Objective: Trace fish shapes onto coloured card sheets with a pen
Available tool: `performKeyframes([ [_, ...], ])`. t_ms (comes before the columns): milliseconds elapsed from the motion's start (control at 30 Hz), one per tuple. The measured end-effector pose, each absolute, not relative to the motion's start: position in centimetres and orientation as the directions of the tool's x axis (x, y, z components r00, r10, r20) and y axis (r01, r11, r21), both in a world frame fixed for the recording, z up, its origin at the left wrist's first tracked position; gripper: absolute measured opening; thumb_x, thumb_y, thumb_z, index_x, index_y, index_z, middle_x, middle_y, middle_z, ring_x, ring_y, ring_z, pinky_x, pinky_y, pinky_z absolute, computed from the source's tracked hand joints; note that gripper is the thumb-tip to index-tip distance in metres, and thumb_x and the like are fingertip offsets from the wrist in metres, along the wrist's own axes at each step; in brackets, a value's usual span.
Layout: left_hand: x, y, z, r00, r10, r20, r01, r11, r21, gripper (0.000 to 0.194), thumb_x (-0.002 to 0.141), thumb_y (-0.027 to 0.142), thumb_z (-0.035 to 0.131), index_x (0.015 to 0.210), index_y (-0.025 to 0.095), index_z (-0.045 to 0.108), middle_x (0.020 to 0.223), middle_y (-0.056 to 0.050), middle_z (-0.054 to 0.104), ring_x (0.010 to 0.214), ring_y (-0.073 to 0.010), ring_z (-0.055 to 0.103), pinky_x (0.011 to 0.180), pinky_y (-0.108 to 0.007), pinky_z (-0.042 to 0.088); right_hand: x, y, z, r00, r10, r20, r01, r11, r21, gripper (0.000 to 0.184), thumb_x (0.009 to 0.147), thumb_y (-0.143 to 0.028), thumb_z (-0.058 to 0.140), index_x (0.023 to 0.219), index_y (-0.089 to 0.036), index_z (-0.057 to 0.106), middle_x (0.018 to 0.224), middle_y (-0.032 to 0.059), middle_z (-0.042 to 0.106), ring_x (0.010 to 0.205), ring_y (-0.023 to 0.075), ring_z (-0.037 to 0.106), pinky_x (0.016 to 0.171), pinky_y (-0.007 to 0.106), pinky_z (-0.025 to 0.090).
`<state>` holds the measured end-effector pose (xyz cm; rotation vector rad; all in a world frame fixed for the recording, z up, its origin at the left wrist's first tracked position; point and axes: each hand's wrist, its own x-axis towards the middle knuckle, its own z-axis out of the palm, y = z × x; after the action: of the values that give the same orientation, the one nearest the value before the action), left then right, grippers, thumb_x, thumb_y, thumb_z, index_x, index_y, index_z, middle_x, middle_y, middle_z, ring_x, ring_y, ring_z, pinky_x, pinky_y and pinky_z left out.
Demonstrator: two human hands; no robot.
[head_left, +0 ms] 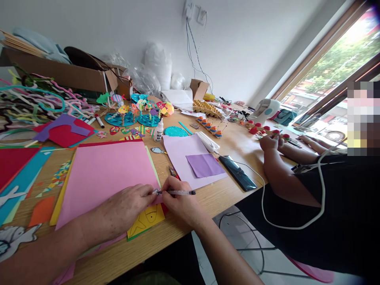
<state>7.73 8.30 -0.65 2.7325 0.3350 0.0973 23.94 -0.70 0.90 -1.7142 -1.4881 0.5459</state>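
My right hand (181,204) grips a clear-barrelled pen (181,192) with a dark end, held almost level. Its tip meets a small white paper cutout (156,191), which the fingertips of my left hand (127,209) press and pinch from the other side. Most of the cutout is hidden by my fingers. Under both hands lies a large pink sheet of paper (115,166) on a stack of coloured sheets. Just below my hands, a yellow paper (148,219) with a fish outline drawn on it sticks out at the table's front edge.
Beyond my hands stand a glue bottle (159,131), a lilac sheet (181,154) and paper fish decorations (121,118). Pipe cleaners (50,97) pile up at left. A black pouch (237,174) and white cable (264,198) lie at right, where another person's hands (271,142) hold a craft piece.
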Motion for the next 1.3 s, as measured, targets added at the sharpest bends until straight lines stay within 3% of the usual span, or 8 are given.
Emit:
performKeyframes([
  [933, 7.5, 8.5, -1.7, 0.960, 0.247, 0.135, 0.172, -0.894, 0.414, 0.029, 0.100, 0.016, 0.033, 0.104, 0.020, 0.061, 0.094, -0.003, 0.059, 0.085, -0.0187, 0.053, 0.075, -0.029, 0.040, 23.9, -1.0, 1.8, 0.233, 0.966, 0.111, 0.657, -0.072, -0.751, 0.016, 0.067, -0.005, 0.049, 0.064, -0.021, 0.048, 0.057, -0.0055, 0.050, 0.053, 0.0107, 0.043, 0.050, 0.020, 0.030],
  [1300, 7.9, 8.4, -1.7, 0.951, 0.277, 0.140, 0.175, -0.852, 0.494, 0.035, 0.103, 0.026, 0.027, 0.100, 0.020, 0.061, 0.096, -0.003, 0.061, 0.088, -0.0188, 0.055, 0.079, -0.031, 0.041, 23.8, -1.7, 1.8, 0.233, 0.964, 0.127, 0.681, -0.069, -0.729, 0.017, 0.066, -0.006, 0.048, 0.062, -0.021, 0.043, 0.054, -0.0058, 0.045, 0.051, 0.0111, 0.040, 0.050, 0.021, 0.028],
])
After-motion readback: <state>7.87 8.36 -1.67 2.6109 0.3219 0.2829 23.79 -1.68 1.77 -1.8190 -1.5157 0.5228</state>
